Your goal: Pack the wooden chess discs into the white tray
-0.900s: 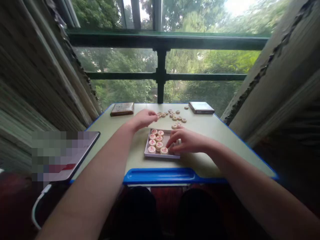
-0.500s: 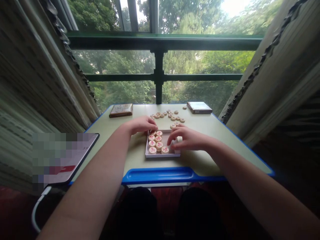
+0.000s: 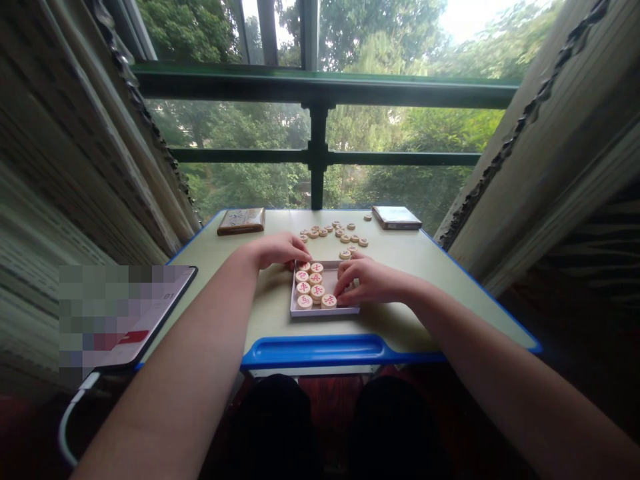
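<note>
Both hands reach palm-down over a shallow box (image 3: 325,311) of red-marked discs (image 3: 317,291) near the table's (image 3: 400,327) front edge, fingers bent: left hand (image 3: 286,251) at its far-left corner, right hand (image 3: 367,280) over its right side. Whether either grips is unclear. Bare tabletop flanks both forearms.

Discs (image 3: 317,291) in tray (image 3: 325,314); loose discs (image 3: 345,238) behind.

The left hand (image 3: 287,251) rests fingertips at the far left corner of the shallow box (image 3: 325,312). The right hand (image 3: 369,280) reaches over its right side, fingers near 1 red-marked disc (image 3: 329,301). Loose discs (image 3: 345,239) lie beyond the box on the table (image 3: 400,257).
</note>
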Action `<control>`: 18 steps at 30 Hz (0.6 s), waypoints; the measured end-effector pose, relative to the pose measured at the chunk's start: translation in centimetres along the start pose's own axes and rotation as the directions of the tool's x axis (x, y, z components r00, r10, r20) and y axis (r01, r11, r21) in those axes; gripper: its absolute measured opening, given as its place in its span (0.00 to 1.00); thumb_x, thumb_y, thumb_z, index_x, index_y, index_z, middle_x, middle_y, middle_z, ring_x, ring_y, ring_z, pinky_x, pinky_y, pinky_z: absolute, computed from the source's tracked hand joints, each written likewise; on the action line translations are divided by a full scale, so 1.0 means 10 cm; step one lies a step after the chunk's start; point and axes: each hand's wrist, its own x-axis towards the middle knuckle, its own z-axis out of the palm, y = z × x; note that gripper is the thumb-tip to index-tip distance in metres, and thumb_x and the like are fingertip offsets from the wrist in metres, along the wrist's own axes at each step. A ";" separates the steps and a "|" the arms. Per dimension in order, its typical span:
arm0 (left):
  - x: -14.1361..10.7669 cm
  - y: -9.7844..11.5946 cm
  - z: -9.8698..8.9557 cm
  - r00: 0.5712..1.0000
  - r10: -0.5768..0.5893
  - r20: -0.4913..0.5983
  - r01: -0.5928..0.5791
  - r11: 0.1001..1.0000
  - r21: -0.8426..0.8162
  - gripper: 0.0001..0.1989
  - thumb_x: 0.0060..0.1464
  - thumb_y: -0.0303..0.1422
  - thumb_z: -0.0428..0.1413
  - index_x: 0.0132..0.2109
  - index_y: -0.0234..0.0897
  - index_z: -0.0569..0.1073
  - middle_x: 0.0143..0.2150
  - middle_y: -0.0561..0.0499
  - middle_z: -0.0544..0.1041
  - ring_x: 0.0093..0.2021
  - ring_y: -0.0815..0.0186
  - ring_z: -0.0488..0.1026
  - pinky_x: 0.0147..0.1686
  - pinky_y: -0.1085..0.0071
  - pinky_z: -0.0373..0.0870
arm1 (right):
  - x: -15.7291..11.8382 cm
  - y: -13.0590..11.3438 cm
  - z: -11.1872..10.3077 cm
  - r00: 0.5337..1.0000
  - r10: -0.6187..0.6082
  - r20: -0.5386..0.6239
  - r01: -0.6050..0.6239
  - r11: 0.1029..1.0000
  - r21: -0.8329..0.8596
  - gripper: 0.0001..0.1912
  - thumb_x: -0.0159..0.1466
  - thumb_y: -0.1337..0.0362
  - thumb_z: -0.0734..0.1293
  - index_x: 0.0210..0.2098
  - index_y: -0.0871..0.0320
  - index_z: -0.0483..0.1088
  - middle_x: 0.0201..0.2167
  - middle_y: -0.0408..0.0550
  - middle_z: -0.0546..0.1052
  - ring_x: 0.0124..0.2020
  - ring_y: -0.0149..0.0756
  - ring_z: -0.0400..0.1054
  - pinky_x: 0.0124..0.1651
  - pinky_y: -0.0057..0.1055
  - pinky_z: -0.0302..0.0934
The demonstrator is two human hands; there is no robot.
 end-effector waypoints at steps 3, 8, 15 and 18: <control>-0.01 0.00 0.00 1.000 -0.002 -0.008 0.002 1.000 -0.010 0.19 0.32 0.42 0.63 0.31 0.31 0.76 0.26 0.49 0.74 0.27 0.69 0.67 0.28 0.72 0.62 | 0.01 0.00 0.02 1.000 -0.012 -0.012 0.012 1.000 0.006 0.07 0.52 0.58 0.69 0.29 0.52 0.77 0.30 0.45 0.73 0.38 0.38 0.60 0.46 0.35 0.48; -0.02 0.01 0.01 1.000 -0.007 -0.014 0.007 1.000 -0.002 0.19 0.31 0.42 0.64 0.30 0.31 0.76 0.25 0.49 0.74 0.26 0.69 0.67 0.28 0.72 0.62 | 0.02 0.01 0.04 0.999 -0.036 -0.014 0.037 0.999 0.019 0.07 0.52 0.58 0.69 0.29 0.52 0.77 0.30 0.44 0.73 0.37 0.37 0.60 0.49 0.38 0.46; -0.02 0.01 -0.01 0.999 -0.032 0.004 0.032 0.999 -0.003 0.17 0.32 0.40 0.64 0.28 0.31 0.75 0.25 0.49 0.74 0.27 0.69 0.67 0.28 0.72 0.63 | 0.05 0.01 0.10 0.997 -0.055 -0.058 0.055 0.999 -0.001 0.08 0.51 0.56 0.70 0.29 0.51 0.77 0.29 0.44 0.74 0.38 0.38 0.59 0.50 0.39 0.44; -0.03 0.03 -0.02 0.998 -0.065 0.016 0.065 0.997 -0.031 0.15 0.32 0.38 0.64 0.27 0.31 0.75 0.25 0.49 0.73 0.26 0.69 0.67 0.28 0.71 0.64 | 0.05 0.00 0.11 0.996 -0.071 -0.061 0.071 0.997 -0.007 0.08 0.51 0.57 0.70 0.29 0.52 0.77 0.28 0.44 0.74 0.38 0.38 0.59 0.50 0.39 0.45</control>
